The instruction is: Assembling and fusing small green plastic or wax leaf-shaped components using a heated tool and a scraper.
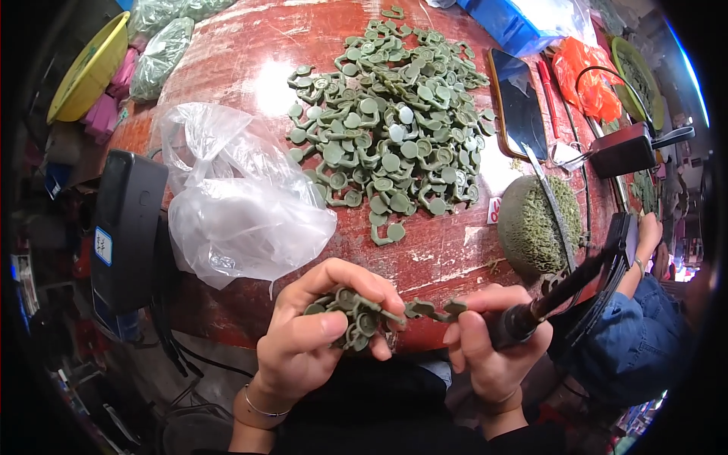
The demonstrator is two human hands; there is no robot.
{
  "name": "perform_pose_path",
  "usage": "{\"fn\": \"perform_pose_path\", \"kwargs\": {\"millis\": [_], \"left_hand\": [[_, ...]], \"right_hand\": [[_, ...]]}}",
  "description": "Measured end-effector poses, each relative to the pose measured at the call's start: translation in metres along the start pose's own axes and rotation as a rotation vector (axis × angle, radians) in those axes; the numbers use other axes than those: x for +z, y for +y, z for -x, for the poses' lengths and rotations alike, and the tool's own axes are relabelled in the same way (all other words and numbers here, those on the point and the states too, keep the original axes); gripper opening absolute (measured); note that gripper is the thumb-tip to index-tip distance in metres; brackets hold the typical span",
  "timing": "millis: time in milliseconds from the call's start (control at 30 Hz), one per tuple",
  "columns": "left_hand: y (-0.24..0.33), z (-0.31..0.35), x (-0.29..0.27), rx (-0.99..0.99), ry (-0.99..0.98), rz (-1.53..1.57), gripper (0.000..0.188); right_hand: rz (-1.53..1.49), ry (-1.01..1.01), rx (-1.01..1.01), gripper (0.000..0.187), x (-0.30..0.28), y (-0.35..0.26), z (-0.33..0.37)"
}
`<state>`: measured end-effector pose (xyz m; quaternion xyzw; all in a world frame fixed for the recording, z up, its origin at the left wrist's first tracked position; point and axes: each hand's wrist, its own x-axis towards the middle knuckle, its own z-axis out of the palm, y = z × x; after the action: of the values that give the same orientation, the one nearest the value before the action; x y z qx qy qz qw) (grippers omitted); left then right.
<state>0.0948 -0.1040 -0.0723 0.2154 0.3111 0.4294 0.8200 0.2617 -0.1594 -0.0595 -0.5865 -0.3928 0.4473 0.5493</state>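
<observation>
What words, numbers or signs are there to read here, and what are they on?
Black box, left: a white label with blue edging and dark writing, which I won't copy out.
Beside the rough green mound: a small white tag with red marks, too small to read surely.
Green pieces: no readable writing.

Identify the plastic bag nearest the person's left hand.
The clear, whitish bag just beyond the left hand; the orange bag and green-filled bags lie much farther off.
</observation>
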Motion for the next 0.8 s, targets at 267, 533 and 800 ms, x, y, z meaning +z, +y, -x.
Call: {"fn": "perform_pose_path", "kwargs": {"millis": [267,533,800], "left_hand": [[-0.013,-0.002,-0.001,0.049,-0.002,-0.398,0.022],[-0.008,-0.005,0.007,-0.007,-0.033,-0.356,0.016],[-0.008,-0.007,0.001,-0.178,-0.068,-0.155,0.017]], "right_hand": [[0.252,-0.016,-0.178,0.019,0.004,0.002,0.005],[0.314,-0.130,-0.414,0.021,0.009,0.000,-0.001],[0.247,-0.184,-0.334,0.020,0.009,-0.005,-0.002]]}}
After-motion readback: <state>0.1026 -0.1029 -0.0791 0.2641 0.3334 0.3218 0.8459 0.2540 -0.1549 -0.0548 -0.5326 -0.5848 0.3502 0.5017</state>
